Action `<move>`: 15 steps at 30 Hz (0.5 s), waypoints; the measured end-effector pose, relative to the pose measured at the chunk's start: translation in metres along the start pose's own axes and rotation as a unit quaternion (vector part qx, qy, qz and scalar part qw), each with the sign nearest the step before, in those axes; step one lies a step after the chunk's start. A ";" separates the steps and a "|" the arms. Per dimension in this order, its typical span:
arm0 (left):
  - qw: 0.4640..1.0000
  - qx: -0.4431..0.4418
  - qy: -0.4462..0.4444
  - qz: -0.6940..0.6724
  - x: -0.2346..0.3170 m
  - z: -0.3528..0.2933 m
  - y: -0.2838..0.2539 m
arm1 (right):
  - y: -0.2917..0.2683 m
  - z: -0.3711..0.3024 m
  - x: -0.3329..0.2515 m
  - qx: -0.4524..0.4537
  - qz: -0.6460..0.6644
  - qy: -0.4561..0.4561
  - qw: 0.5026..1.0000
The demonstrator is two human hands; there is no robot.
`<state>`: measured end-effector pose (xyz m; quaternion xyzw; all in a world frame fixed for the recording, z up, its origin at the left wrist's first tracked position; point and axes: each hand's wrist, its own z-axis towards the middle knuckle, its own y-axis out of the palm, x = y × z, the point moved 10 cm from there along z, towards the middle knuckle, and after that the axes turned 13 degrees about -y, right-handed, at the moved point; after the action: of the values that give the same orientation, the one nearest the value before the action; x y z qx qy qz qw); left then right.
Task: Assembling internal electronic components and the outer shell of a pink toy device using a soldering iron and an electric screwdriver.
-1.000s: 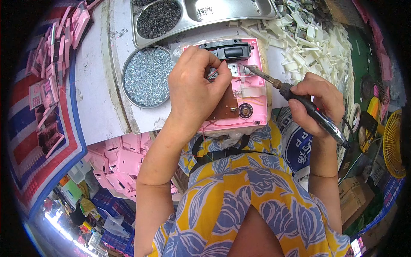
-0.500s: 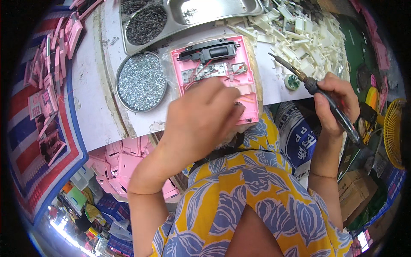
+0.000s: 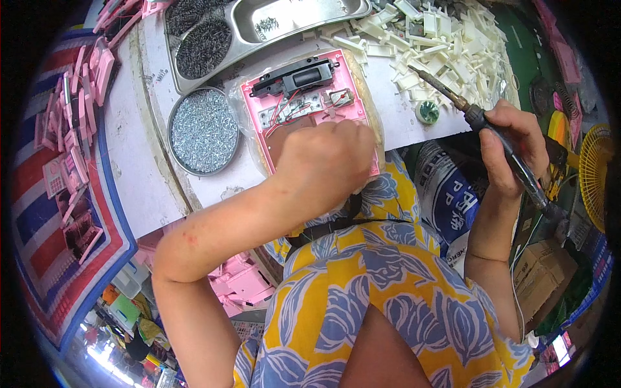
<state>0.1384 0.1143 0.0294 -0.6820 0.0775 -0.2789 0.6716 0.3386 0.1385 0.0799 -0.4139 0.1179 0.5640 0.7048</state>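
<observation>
A pink plastic case (image 3: 246, 90) lies on a padded rest in front of me, its inside facing up. It carries a black oblong part (image 3: 307, 79), a silver metal plate (image 3: 304, 107) and thin red wires. Over the case's near right part is my left hand (image 3: 326, 155), its fingers curled together. Whatever they pinch is hidden beneath the hand. My right hand (image 3: 517, 145) grips a black-handled soldering iron (image 3: 482, 123), held up off the table to the right of the case. The iron's dark tip points to the far left.
Left of the case stands a round dish of silver screws (image 3: 204, 132). Behind are a metal tray (image 3: 249, 48) with dark small parts and a heap of white plastic pieces (image 3: 446, 52). A small green spool (image 3: 427, 112) sits near the iron. Pink cases (image 3: 77, 123) pile up far left.
My left hand has moved right and its elbow has swung out left, uncovering the case's left part. The iron stays in my right hand. The whole view has shifted slightly.
</observation>
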 end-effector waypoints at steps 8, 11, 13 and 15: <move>0.853 -0.048 -0.230 -0.466 -0.081 -0.024 0.015 | 0.088 0.007 -0.005 -0.007 0.217 0.104 0.970; 0.815 -0.086 -0.295 -0.491 -0.084 -0.029 0.024 | 0.124 0.020 -0.018 -0.065 0.150 0.037 0.986; 0.815 -0.036 -0.269 -0.512 -0.086 -0.031 0.024 | 0.137 0.024 -0.023 -0.056 0.117 -0.017 0.991; 0.824 -0.036 -0.266 -0.499 -0.084 -0.030 0.022 | 0.141 0.024 -0.024 -0.047 0.107 -0.035 0.993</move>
<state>0.0596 0.1268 -0.0163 -0.6991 -0.4447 -0.3809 0.4104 0.1976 0.1420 0.0472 -0.4118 0.1105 0.6553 0.6235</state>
